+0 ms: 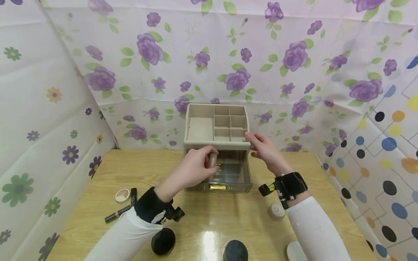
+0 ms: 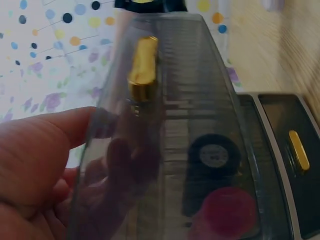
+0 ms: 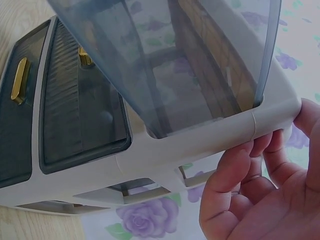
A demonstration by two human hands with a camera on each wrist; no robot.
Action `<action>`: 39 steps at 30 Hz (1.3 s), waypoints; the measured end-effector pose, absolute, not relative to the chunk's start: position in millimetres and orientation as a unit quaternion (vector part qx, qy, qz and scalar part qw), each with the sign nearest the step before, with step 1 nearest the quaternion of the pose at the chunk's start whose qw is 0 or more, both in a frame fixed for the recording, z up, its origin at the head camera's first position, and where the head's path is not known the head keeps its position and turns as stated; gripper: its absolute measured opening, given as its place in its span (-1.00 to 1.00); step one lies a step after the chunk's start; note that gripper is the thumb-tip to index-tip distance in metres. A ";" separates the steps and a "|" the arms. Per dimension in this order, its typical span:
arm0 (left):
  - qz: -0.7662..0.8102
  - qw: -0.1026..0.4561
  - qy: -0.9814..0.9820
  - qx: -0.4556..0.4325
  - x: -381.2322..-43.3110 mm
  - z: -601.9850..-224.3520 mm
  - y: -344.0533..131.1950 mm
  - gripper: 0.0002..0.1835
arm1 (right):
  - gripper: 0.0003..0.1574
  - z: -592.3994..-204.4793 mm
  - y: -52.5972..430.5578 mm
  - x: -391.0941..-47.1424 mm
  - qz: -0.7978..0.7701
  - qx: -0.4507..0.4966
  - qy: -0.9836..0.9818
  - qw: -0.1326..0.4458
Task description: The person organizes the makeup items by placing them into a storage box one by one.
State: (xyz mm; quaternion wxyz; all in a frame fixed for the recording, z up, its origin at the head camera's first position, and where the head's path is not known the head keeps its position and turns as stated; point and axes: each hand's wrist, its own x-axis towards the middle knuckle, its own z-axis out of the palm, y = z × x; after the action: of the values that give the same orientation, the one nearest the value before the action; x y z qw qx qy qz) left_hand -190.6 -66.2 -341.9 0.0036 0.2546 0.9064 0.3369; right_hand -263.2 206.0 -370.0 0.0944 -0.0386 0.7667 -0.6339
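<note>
A beige cosmetics organizer (image 1: 217, 144) stands at the back of the table, its clear top drawer (image 1: 246, 174) pulled out. Over the drawer's left part, my left hand (image 1: 196, 168) pinches a small pale tube (image 1: 213, 159) between thumb and fingers. Through the drawer front in the left wrist view appear a dark round end with a label (image 2: 214, 156) and a pink round end (image 2: 229, 212); which item each belongs to I cannot tell. My right hand (image 1: 266, 150) grips the organizer's right upper edge, thumb on top and fingers against the side (image 3: 250, 165).
At left on the wooden table (image 1: 130, 163) lie a round palette (image 1: 122, 195) and two dark tubes (image 1: 117, 214). Nearer me are a black round case (image 1: 163, 241) and a dark-lidded jar (image 1: 236, 251). A small pale jar (image 1: 276, 210) and a white round item (image 1: 295, 252) sit right.
</note>
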 end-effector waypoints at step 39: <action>0.136 0.039 0.967 0.213 -201.4 -345.0 -47.3 -0.69 | -0.41 -368.8 208.6 -266.3 -0.623 -0.037 0.775 0.102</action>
State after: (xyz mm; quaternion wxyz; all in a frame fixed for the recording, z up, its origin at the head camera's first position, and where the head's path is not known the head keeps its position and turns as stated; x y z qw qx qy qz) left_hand -201.4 -47.3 -345.0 0.0392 0.2133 0.9666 0.1365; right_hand -266.3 208.6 -368.8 0.1017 -0.0372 0.7749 -0.6227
